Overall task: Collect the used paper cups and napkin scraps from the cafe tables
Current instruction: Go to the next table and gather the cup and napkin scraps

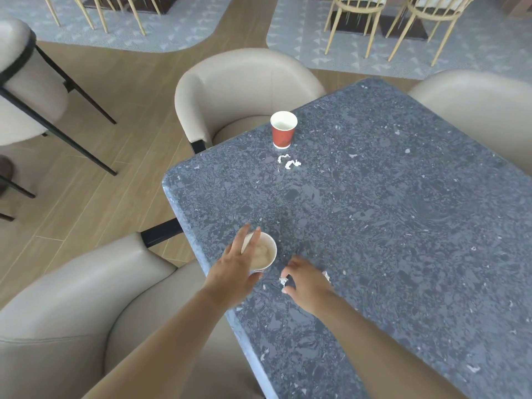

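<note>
Head view: only one cam, looking down on a dark speckled table point(374, 226); its far right and near edges are cut off by frame. Near cup point(263, 253) sits w/ most of its outer wall hidden behind the left hand point(234, 269); only a sliver of red shows at its base. Inside it there's pale stuff, blurred, can't tell if liquid or crumpled napkin. Left hand is at the cup's 9 o'clock, fingers spread along rim and side, thumb low by the base; looks wrapped round the cup, loosely. Right hand point(305, 279) is at cup's 4 o'clock, palm down on tabletop, fingers curled over small white napkin scraps point(283, 281); another white bit pokes out at the hand's 3 o'clock. Whether the scraps are actually pinched or just under the fingertips – can't tell, hand hides it.

Far cup point(283, 129), red w/ white interior, stands upright at table's 11 o'clock edge, well apart from both hands; seems empty inside. Just at its 6 o'clock lie more torn scraps point(288, 162), untouched. Beige chairs point(244, 79) ring the table, partly cut off.
</note>
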The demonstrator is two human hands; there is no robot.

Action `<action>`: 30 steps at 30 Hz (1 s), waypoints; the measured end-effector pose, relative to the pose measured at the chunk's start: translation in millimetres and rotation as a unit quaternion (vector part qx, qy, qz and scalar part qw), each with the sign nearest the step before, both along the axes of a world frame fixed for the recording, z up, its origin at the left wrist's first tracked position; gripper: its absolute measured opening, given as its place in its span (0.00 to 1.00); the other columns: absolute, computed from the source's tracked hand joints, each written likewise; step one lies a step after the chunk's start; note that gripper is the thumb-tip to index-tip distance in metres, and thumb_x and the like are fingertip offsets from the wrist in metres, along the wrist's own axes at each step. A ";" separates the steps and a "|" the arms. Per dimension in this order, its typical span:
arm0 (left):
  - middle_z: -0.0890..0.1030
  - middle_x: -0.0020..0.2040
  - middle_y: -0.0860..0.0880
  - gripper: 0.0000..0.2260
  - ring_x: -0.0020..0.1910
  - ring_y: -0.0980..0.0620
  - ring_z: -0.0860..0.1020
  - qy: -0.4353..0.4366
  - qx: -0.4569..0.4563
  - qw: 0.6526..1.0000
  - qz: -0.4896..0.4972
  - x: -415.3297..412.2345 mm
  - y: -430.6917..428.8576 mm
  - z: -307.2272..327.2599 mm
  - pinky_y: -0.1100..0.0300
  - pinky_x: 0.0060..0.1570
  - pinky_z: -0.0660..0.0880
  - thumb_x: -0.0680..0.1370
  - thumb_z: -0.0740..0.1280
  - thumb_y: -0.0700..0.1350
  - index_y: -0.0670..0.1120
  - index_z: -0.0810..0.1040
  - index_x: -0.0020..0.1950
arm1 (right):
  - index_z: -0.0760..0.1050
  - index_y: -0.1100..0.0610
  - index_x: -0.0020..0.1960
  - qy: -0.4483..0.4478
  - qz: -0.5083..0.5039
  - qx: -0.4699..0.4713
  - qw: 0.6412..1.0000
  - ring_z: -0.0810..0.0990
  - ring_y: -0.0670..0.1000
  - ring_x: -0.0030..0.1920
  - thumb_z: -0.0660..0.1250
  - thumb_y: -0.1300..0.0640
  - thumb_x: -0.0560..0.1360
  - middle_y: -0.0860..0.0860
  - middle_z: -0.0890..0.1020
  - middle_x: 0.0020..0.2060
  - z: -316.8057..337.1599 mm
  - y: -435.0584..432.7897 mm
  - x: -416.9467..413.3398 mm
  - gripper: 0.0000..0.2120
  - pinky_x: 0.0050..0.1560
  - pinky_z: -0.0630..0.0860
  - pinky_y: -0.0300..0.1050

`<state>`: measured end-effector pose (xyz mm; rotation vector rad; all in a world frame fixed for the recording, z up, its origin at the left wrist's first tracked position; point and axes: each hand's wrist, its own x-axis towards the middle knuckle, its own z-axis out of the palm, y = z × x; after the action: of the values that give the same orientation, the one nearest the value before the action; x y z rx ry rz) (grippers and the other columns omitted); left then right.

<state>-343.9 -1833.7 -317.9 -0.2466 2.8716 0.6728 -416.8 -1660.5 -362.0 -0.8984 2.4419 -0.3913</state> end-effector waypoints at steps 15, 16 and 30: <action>0.66 0.68 0.55 0.10 0.63 0.53 0.69 0.044 -0.022 0.999 0.000 21.6 -13.1 10.0 0.57 0.45 0.76 0.76 0.65 0.47 0.52 0.75 0.58 | 0.72 0.51 0.62 -0.006 -0.016 -0.011 1.000 0.75 0.52 0.55 0.64 0.57 0.76 0.51 0.73 0.57 -3.5 2.9 10.8 0.14 0.53 0.73 0.45; 0.68 0.66 0.55 0.10 0.62 0.53 0.70 0.045 -0.019 0.999 -0.001 21.2 -13.1 10.1 0.57 0.44 0.76 0.76 0.65 0.46 0.52 0.75 0.57 | 0.71 0.50 0.63 -0.007 -0.012 -0.010 1.000 0.75 0.52 0.55 0.64 0.57 0.76 0.51 0.72 0.57 -4.1 2.6 11.0 0.16 0.54 0.73 0.44; 0.78 0.54 0.53 0.06 0.54 0.50 0.76 0.069 0.022 0.997 0.008 16.1 -8.3 11.7 0.58 0.41 0.73 0.77 0.64 0.43 0.49 0.78 0.52 | 0.77 0.56 0.45 0.017 -0.062 -0.067 0.996 0.75 0.47 0.40 0.63 0.59 0.76 0.50 0.76 0.48 2.9 13.9 2.5 0.05 0.37 0.67 0.33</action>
<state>-327.8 -1842.0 -306.1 -0.2240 2.9851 0.7831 -414.3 -1646.6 -359.1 -0.8150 2.5348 -0.5957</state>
